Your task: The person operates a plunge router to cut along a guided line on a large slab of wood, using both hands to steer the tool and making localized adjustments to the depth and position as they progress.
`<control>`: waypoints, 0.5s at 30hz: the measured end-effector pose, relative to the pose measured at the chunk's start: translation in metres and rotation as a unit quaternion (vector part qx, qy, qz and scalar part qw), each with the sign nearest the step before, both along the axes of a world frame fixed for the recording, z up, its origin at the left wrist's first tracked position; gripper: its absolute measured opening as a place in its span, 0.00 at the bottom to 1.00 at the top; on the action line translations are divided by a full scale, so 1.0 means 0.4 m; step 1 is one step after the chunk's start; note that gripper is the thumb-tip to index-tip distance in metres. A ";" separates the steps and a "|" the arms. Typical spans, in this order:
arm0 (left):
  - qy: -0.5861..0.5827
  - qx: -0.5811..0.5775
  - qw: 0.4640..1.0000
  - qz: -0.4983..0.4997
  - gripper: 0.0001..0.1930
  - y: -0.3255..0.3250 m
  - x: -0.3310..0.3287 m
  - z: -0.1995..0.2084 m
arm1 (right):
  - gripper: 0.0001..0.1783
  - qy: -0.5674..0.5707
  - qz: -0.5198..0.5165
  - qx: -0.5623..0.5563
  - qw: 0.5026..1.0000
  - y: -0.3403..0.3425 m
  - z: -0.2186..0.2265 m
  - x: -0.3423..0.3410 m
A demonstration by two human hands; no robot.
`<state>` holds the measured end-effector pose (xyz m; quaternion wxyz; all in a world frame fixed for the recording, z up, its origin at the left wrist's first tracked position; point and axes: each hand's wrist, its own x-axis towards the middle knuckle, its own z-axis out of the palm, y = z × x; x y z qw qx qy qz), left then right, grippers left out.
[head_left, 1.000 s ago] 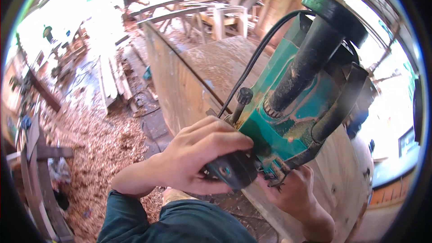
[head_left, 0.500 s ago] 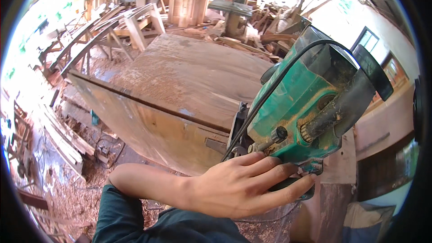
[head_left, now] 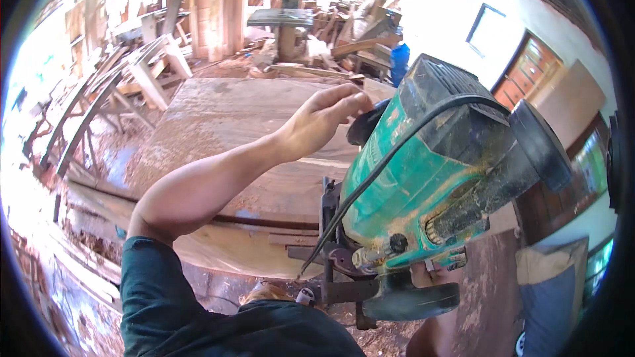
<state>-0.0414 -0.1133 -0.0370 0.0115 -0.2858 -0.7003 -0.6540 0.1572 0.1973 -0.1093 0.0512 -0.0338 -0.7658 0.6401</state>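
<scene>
Because the green router (head_left: pixel 423 172) likely needs two-sided support, my left hand (head_left: pixel 324 116), fingers close together, reaches its far knob (head_left: pixel 366 125); my right hand's (head_left: pixel 422 276) fingers I cannot tell.

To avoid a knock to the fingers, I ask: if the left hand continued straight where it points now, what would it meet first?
Most likely the black knob on the green power tool; depth is unclear, so the left hand may already touch it.
</scene>
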 end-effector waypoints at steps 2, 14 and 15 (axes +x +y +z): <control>0.055 -0.017 0.998 -0.027 0.26 0.004 -0.035 -0.030 | 0.12 0.159 -0.046 0.314 0.935 -0.039 -0.008 0.036; -0.193 0.078 0.926 -0.314 0.30 0.056 -0.127 -0.126 | 0.22 0.105 -0.319 0.431 0.838 -0.166 0.003 0.075; -0.198 0.063 0.926 -0.316 0.29 0.066 -0.135 -0.126 | 0.23 0.101 -0.335 0.433 0.831 -0.169 0.007 0.076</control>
